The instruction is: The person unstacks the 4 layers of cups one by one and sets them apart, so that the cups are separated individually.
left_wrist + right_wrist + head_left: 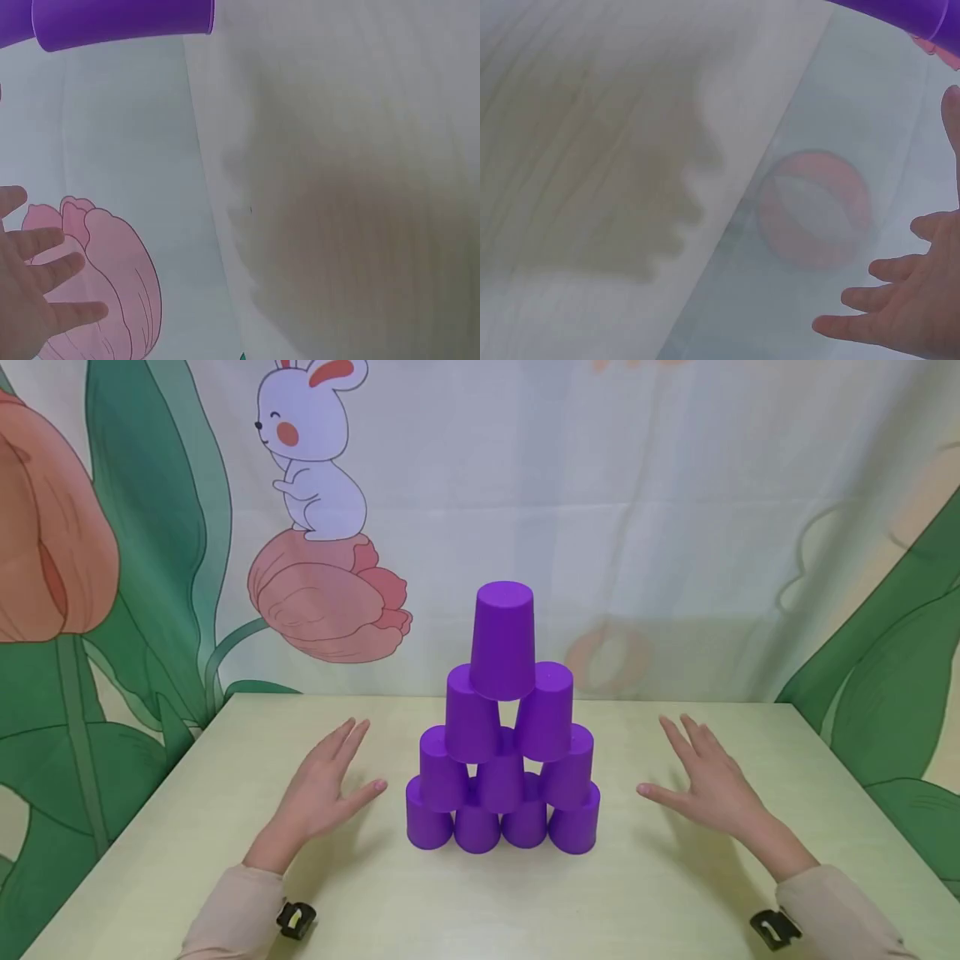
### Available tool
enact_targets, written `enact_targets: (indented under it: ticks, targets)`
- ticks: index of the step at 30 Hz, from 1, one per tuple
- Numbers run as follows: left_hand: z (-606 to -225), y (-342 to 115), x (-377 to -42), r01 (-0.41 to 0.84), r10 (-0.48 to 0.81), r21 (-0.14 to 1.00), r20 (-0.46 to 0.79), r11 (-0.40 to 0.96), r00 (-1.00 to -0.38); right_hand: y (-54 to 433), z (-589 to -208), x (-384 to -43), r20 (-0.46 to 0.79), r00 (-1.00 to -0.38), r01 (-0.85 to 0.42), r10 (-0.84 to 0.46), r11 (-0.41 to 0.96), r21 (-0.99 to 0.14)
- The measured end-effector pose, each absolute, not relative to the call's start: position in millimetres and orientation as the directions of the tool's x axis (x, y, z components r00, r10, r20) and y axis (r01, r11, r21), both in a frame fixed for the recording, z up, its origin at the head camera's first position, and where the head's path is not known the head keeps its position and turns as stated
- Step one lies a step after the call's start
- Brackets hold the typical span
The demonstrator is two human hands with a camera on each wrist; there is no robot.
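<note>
Purple cups, all upside down, stand stacked as a pyramid in the middle of the table. A single top cup (503,643) rests across two cups below it, and the bottom row holds several cups (429,818). To the pyramid's left is my left hand (322,785), fingers spread, touching nothing. My right hand (708,781) is held apart on the other side, its fingers also extended and holding nothing. Part of a purple cup (124,19) shows at the top of the left wrist view, and another purple piece (907,15) at the upper right of the right wrist view.
The pale wooden table (510,910) reaches back to a hanging cloth (675,527) printed with tulips and a white rabbit (315,468). Black wrist straps (297,920) show at both sleeves. Hand shadows fall on the tabletop.
</note>
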State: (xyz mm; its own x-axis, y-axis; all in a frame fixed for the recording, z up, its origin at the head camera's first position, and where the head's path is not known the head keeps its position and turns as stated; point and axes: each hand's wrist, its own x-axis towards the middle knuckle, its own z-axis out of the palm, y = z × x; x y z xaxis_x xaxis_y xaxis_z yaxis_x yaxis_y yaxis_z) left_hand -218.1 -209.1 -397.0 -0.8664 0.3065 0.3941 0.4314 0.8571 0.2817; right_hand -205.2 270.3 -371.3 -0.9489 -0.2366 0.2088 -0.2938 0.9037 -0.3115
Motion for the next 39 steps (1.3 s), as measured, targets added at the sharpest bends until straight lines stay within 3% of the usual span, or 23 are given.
enact_targets:
  ticks: [11,23,39]
  targets:
    - [-395,-189,-208,0.520,0.368,0.528,0.372,0.671,-0.852,259,-358,-203,0.264,-0.925,-0.364,-0.272,0.831,-0.421]
    - [-400,-169,-208,0.539,0.459,0.667,0.316,0.515,-0.830,242,-337,-196,0.441,-0.863,-0.476,-0.249,0.693,-0.541]
    - [-409,-160,-209,0.538,0.515,0.696,0.275,0.476,-0.812,208,-298,-197,0.496,-0.826,-0.557,-0.268,0.520,-0.648]
